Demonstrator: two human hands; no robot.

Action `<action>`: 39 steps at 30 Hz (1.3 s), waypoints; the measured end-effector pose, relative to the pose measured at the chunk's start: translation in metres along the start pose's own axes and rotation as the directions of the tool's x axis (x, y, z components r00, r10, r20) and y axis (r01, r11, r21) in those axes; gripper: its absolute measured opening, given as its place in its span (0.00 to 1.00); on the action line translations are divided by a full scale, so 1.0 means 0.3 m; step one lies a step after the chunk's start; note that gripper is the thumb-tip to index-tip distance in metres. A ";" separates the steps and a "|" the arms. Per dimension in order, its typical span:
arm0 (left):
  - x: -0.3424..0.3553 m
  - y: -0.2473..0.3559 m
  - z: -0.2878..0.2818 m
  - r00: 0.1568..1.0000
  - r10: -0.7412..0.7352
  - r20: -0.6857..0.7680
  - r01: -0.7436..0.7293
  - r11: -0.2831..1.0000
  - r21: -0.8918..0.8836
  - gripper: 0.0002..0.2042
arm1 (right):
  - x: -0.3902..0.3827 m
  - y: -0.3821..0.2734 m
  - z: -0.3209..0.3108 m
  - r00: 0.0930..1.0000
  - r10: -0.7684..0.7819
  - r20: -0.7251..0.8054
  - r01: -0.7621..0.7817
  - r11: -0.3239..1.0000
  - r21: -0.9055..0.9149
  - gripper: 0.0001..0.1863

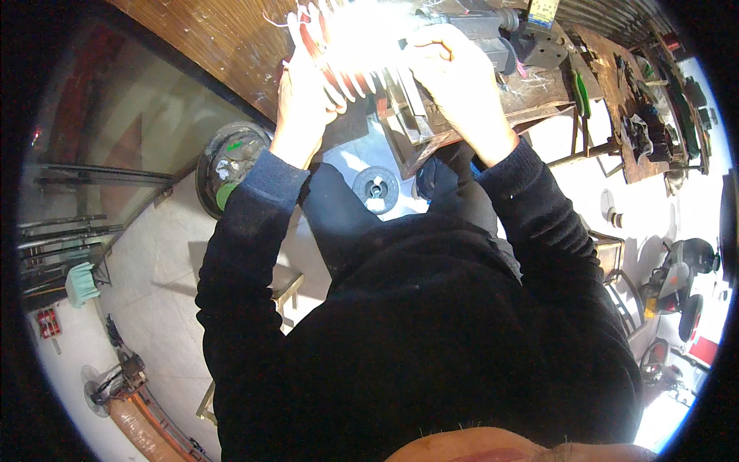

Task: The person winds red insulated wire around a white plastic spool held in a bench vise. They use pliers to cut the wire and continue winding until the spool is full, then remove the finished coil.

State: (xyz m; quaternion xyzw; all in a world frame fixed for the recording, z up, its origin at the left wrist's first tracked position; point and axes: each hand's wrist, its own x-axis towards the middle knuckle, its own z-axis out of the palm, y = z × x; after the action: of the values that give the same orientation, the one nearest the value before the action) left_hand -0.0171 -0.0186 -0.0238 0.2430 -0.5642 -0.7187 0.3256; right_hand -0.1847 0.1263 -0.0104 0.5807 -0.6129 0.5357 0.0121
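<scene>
Left hand (302,104) curled around red-and-white ribbed piece (314,38). Right hand (456,81) right of it, fingers bent; glare, can't tell its grip. Dark spool (376,190) on floor (165,269) below piece.

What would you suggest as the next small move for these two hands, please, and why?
I'd probably tilt the red-and-white ringed piece slightly with the left hand that holds it: strong glare washes out its right side, towards the right hand.
</scene>
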 end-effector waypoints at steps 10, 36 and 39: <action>0.014 -0.006 -0.014 0.999 0.002 0.045 -0.003 1.000 0.019 0.31 | 0.009 0.009 0.008 0.999 -0.032 0.006 0.032 0.998 -0.048 0.11; 0.108 -0.120 -0.111 0.984 -0.056 0.167 0.092 0.972 -0.218 0.27 | 0.020 0.005 -0.026 0.993 -0.050 0.108 0.061 0.993 -0.099 0.13; 0.127 -0.086 -0.107 0.935 -0.285 0.210 0.351 0.830 -0.434 0.27 | 0.017 -0.003 -0.022 0.996 0.033 0.083 -0.022 0.991 -0.131 0.12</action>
State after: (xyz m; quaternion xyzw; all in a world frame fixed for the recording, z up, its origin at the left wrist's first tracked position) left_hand -0.0248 -0.0640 -0.0561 0.1988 -0.3479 -0.8917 0.2104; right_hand -0.1895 0.1274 -0.0038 0.5924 -0.6545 0.4695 0.0165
